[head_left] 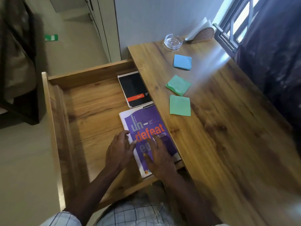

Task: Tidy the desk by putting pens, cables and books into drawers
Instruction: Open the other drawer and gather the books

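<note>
Right hand [158, 154] is lying flat, fingers spread, on the purple notebook [146, 126] in the drawer [91, 103]. Left hand [119, 149] is touching the notebook's edge beside it, fingers relaxed, gripping nothing.

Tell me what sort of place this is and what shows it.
Most likely a study corner in a home, perhaps a bedroom. A wooden desk stands by a curtained window, its open drawer holds a purple Classmate notebook and a black notepad, and sticky notes lie on top.
</note>
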